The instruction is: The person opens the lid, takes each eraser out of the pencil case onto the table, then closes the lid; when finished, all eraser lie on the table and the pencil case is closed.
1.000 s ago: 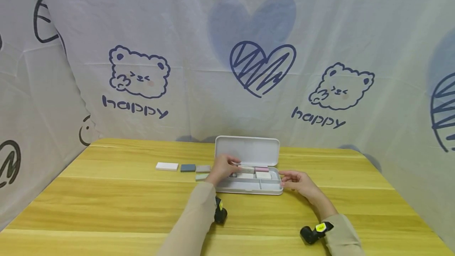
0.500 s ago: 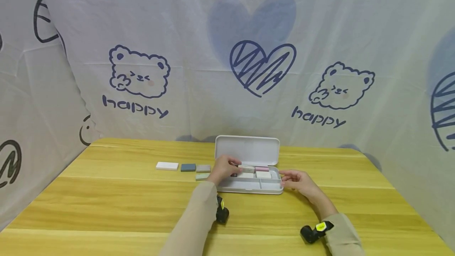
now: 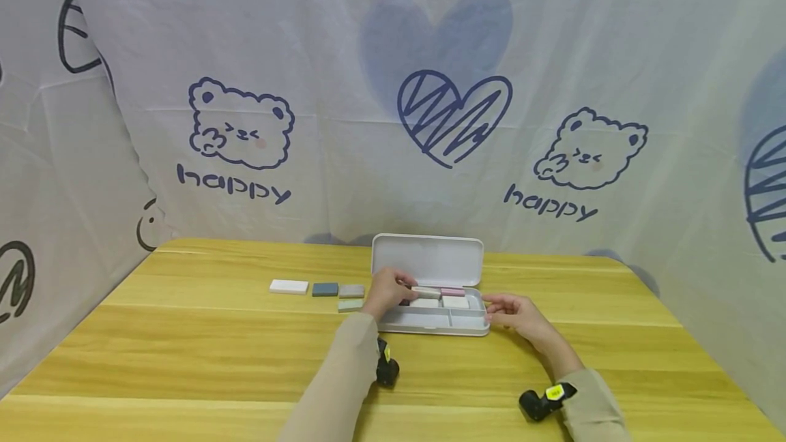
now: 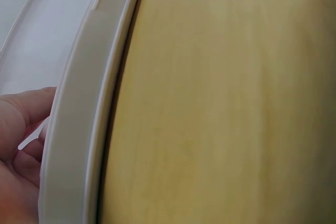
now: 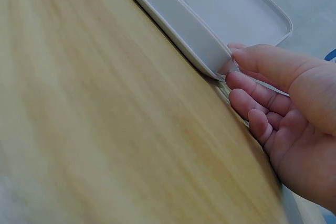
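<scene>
A white pencil case (image 3: 417, 320) lies on the table with its lid (image 3: 428, 261) raised at the back. Inside, my left hand (image 3: 387, 290) pinches the left end of a pale eraser (image 3: 426, 291) in the rear compartment. In the left wrist view the case wall (image 4: 86, 98) hides most of that hand's fingers. My right hand (image 3: 518, 316) grips the right end of the case, thumb and fingertips at its rim, as the right wrist view also shows. A pink eraser (image 3: 453, 292) and two whitish erasers (image 3: 424, 303) sit in the same compartment.
Left of the case lie a white eraser (image 3: 288, 286), a blue-grey eraser (image 3: 325, 289), a grey eraser (image 3: 351, 290) and a pale green eraser (image 3: 350, 305). A printed cloth (image 3: 344, 121) hangs behind the wooden table (image 3: 215, 346).
My left hand has shifted slightly right, and the pale eraser at its fingertips looks tilted flatter. The right hand stays at the case's end.
</scene>
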`<state>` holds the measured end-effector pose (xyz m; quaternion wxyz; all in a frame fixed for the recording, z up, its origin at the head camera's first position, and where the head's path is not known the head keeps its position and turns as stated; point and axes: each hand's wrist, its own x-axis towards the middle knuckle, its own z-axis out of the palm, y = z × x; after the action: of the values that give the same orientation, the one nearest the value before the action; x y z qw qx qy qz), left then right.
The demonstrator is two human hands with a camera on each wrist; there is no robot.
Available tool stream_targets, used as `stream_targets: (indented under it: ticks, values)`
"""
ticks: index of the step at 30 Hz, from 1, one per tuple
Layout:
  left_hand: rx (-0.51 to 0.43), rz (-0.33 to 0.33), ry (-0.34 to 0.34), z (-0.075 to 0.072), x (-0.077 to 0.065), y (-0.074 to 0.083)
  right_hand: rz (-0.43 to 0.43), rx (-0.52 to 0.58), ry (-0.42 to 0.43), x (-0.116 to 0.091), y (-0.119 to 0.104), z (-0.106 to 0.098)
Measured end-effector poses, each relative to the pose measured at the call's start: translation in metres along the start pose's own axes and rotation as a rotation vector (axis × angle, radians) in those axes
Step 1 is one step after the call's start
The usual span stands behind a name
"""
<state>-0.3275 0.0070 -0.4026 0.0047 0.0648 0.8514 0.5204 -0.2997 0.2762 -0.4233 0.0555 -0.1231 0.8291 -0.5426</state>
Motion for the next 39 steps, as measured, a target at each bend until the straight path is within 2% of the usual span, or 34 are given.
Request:
stream_targets:
  ticks: [12, 28, 39]
  values:
    - [0.057, 0.046, 0.043, -0.0006, -0.0039, 0.0023, -0.006, -0.007, 0.003, -0.0006, 0.0001, 0.0001]
    - [0.027, 0.076, 0.078, 0.0038, -0.0033, -0.0014, -0.011, 0.006, -0.002, -0.0003, 0.0005, 0.0005]
    - [0.017, 0.03, 0.084, 0.003, -0.005, 0.0039, -0.004, 0.009, -0.003, -0.0008, -0.0012, 0.0006]
